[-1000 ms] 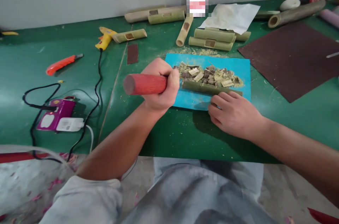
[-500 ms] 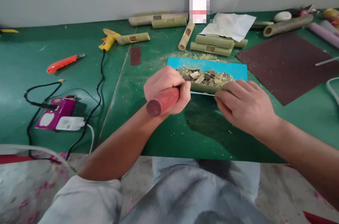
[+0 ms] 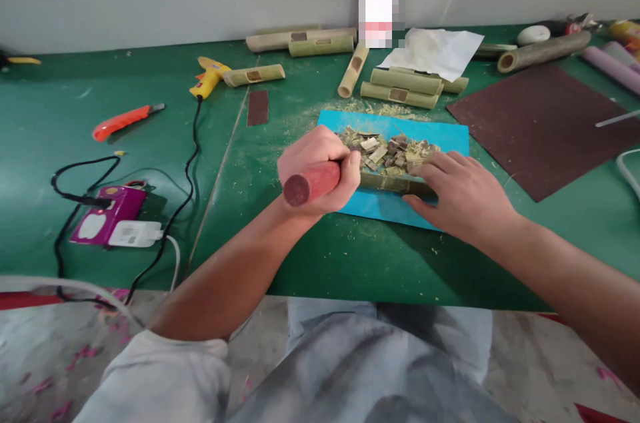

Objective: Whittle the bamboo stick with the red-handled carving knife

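My left hand (image 3: 320, 166) is closed round the red wooden handle (image 3: 311, 184) of a tool, whose butt end points toward me; the working end is hidden behind the fist. My right hand (image 3: 463, 193) presses down on a green bamboo tube (image 3: 387, 182) that lies across a blue mat (image 3: 395, 206), fingers curled over its right part. A heap of bamboo chips (image 3: 393, 151) sits on the mat just behind the tube.
Several cut bamboo tubes (image 3: 400, 86) lie at the back, with white paper (image 3: 433, 50) and a brown sandpaper sheet (image 3: 545, 120) at right. On the left lie a yellow glue gun (image 3: 207, 76), an orange knife (image 3: 123, 122) and a purple device (image 3: 107, 223) with black cables.
The red handle swung from pointing left to pointing toward me. My right hand rose over the bamboo tube and then settled down on it again, a little nearer.
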Demonstrator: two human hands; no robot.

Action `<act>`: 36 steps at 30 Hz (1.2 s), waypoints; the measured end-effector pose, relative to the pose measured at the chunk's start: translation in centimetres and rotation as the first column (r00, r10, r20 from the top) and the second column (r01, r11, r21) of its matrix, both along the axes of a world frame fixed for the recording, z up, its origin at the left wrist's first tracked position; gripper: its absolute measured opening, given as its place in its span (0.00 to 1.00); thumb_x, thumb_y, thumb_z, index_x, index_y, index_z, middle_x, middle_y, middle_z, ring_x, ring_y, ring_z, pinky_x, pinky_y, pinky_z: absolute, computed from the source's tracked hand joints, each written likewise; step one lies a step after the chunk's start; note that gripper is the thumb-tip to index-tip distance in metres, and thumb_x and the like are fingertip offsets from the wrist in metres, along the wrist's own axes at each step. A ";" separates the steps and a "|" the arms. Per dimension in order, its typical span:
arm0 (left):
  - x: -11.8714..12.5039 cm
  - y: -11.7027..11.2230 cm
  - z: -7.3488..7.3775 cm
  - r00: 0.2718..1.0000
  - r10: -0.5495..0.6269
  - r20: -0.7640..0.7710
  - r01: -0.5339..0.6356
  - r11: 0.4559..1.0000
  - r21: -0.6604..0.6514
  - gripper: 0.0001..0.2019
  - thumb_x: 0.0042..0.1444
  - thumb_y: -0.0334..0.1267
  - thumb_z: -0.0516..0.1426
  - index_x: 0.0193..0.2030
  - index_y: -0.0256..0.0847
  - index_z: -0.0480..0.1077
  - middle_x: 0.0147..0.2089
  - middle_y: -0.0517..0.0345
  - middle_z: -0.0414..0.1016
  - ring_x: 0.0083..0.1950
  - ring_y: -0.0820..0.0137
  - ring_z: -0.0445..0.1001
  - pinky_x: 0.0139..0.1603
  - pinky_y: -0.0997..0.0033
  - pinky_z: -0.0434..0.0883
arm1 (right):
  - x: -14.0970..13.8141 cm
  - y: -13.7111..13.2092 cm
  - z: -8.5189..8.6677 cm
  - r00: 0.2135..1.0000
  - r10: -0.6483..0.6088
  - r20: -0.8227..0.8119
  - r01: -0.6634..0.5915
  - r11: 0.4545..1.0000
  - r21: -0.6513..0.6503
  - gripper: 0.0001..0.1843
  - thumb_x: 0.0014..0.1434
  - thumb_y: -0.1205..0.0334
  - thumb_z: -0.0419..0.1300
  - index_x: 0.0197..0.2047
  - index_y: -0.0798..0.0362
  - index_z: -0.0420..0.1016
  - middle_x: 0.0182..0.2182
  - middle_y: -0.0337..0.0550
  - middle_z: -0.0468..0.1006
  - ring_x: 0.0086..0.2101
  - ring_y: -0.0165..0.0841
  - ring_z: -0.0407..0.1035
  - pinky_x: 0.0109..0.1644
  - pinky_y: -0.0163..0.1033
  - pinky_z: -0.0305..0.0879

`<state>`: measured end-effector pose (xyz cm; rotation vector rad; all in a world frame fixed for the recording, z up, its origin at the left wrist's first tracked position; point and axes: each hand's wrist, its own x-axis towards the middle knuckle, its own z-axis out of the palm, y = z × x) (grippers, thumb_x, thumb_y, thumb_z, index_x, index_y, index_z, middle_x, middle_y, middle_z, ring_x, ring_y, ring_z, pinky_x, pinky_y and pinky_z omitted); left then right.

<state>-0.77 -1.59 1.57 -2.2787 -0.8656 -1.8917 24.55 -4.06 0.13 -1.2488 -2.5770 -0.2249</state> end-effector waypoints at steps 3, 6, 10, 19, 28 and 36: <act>-0.2 0.4 -0.7 0.999 -0.032 0.010 0.033 0.995 -0.091 0.16 0.64 0.34 0.61 0.24 0.41 0.67 0.23 0.61 0.73 0.25 0.75 0.71 0.28 0.71 0.70 | 0.5 0.5 -0.8 1.000 0.014 0.026 -0.011 0.996 -0.090 0.10 0.66 0.58 0.65 0.43 0.56 0.82 0.39 0.52 0.82 0.42 0.47 0.75 0.45 0.49 0.68; -0.3 0.9 -1.3 0.995 -0.024 0.093 0.035 0.992 -0.123 0.17 0.67 0.40 0.61 0.26 0.42 0.70 0.25 0.60 0.73 0.26 0.74 0.71 0.29 0.69 0.69 | 0.4 0.5 -1.1 0.998 0.065 -0.026 -0.068 0.991 -0.113 0.10 0.69 0.59 0.62 0.43 0.57 0.82 0.41 0.54 0.82 0.43 0.46 0.75 0.47 0.49 0.70; 0.0 1.5 -2.0 0.974 0.001 0.227 0.051 0.973 -0.225 0.20 0.67 0.46 0.62 0.25 0.41 0.70 0.25 0.60 0.72 0.26 0.75 0.70 0.29 0.69 0.69 | -0.8 0.4 -0.9 0.989 0.071 -0.127 -0.083 0.992 -0.092 0.09 0.68 0.60 0.62 0.42 0.57 0.81 0.39 0.55 0.82 0.41 0.46 0.75 0.45 0.48 0.72; 2.3 1.3 -3.4 0.933 -0.068 0.355 0.228 0.872 -0.432 0.21 0.66 0.48 0.64 0.25 0.40 0.69 0.23 0.63 0.69 0.25 0.79 0.68 0.29 0.76 0.70 | -3.1 0.0 -1.5 0.988 0.047 -0.149 -0.062 0.993 -0.096 0.09 0.63 0.58 0.65 0.38 0.55 0.80 0.33 0.50 0.79 0.36 0.43 0.75 0.40 0.44 0.69; 2.5 1.1 -3.6 0.938 -0.132 0.320 0.273 0.849 -0.452 0.21 0.67 0.47 0.63 0.24 0.39 0.69 0.23 0.63 0.68 0.25 0.79 0.67 0.30 0.74 0.70 | -3.0 -0.1 -2.3 0.969 0.109 -0.223 -0.126 0.990 -0.064 0.11 0.65 0.58 0.62 0.36 0.55 0.80 0.31 0.49 0.78 0.32 0.40 0.72 0.35 0.43 0.65; 2.5 1.1 -3.7 0.946 -0.119 0.302 0.253 0.854 -0.455 0.22 0.66 0.49 0.62 0.24 0.40 0.68 0.22 0.63 0.68 0.24 0.78 0.67 0.29 0.73 0.70 | -3.1 -0.2 -2.1 0.971 0.075 -0.226 -0.104 0.988 -0.118 0.10 0.65 0.58 0.60 0.36 0.53 0.80 0.33 0.50 0.79 0.35 0.41 0.72 0.37 0.43 0.66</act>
